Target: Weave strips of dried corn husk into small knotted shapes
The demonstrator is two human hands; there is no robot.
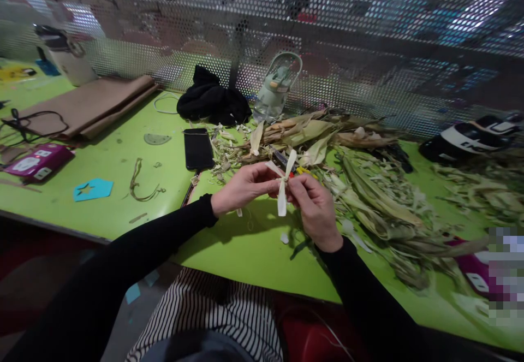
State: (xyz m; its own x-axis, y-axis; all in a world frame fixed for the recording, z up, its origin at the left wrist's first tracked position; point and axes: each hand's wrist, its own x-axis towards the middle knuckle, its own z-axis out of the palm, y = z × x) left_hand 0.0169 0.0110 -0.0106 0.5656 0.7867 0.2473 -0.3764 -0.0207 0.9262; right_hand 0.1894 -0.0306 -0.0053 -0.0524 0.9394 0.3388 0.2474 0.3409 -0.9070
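Observation:
Between my two hands, above the green table, is a pale corn husk flower [283,179] with narrow petals spread from a knotted centre. My left hand [248,186] pinches it from the left side, fingers closed. On the other side, my right hand [314,205] grips it near the centre with thumb and fingers pressed together. Dry corn husks [315,132] are heaped just beyond my hands, and greener husk strips [380,203] spread to the right. Tools with red and yellow handles [303,171] show partly behind my right hand.
A black phone [198,149] lies left of the husks. At the back stand a clear bottle [271,94] and a black cloth bundle [213,100]. A dark bottle [466,141] lies right. Leftward are brown paper [98,105], a purple box [39,162] and a blue tag [93,189].

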